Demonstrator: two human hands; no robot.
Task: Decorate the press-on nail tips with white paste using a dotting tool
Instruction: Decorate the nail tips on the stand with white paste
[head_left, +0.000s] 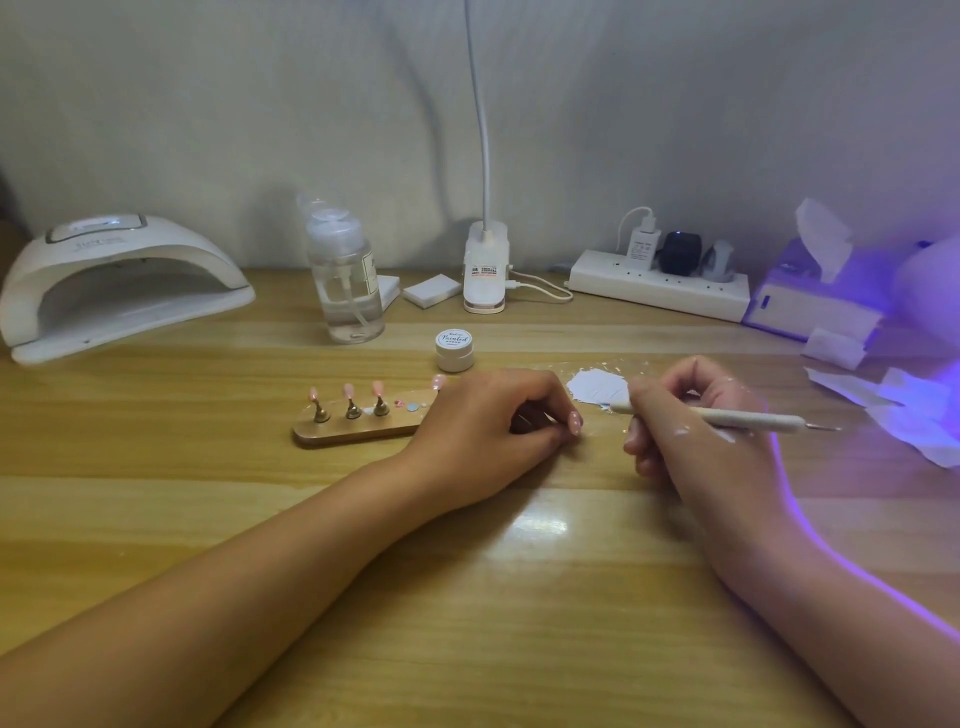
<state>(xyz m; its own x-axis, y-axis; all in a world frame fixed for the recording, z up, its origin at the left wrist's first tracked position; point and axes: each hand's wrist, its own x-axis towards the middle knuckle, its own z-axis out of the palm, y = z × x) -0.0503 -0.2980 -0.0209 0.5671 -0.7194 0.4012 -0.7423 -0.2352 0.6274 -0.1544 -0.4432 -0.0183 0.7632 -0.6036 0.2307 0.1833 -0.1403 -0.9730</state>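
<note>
A wooden stand (358, 434) carries three pink nail tips (347, 391) on small metal holders; a fourth pink tip (439, 381) shows behind my left hand. My left hand (488, 415) rests on the stand's right end with fingers curled and pinches a pink nail tip (575, 422) at its fingertips. My right hand (691, 431) grips a white dotting tool (743, 419), its metal point sticking out to the right. A smear of white paste (597, 389) lies on the table between my hands. White specks mark the back of my right hand.
A small white jar (454, 351) stands behind the stand. Along the back are a UV nail lamp (122, 283), a clear pump bottle (347, 280), a clip lamp base (484, 270), a power strip (660, 286) and a tissue box (810, 296). Crumpled tissues (904, 410) lie right, in purple light.
</note>
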